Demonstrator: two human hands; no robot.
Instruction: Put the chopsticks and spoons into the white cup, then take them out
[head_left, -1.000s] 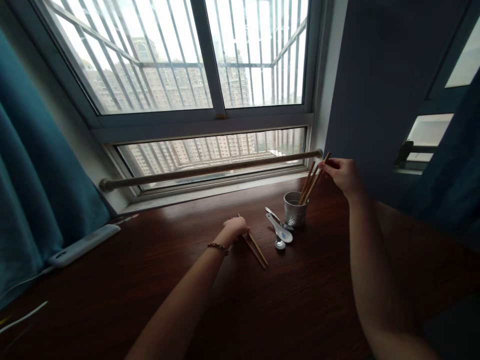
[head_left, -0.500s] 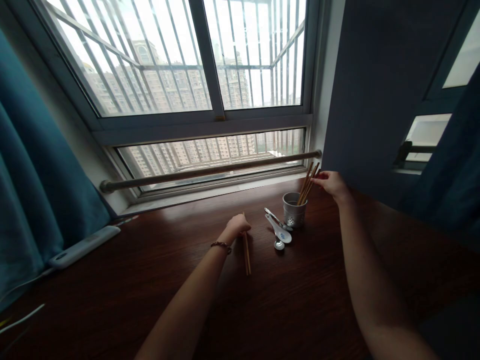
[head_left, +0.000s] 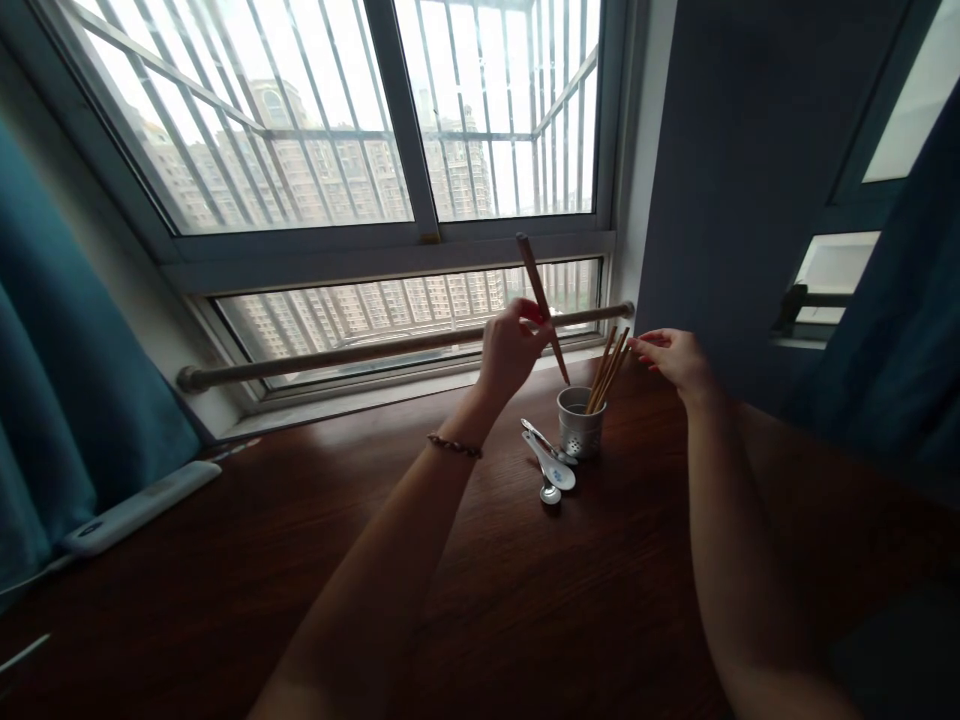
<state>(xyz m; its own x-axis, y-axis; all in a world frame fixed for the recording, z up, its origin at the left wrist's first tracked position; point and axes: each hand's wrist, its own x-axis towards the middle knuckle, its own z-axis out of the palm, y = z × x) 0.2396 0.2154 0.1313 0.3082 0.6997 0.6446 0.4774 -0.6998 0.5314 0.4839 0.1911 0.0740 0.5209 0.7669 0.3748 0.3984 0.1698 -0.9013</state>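
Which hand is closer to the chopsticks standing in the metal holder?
Right. The right hand is just right of the standing chopsticks, fingers by their top ends. The left hand is up and left of the metal holder, gripping other chopsticks.

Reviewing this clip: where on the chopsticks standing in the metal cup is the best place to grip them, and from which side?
Likely best: pinch the standing chopsticks near their free upper ends, coming from above and the right. Their lower ends sit inside the metal cup, and they lean rightward toward the right hand, while the spoons crowd the cup's left side.
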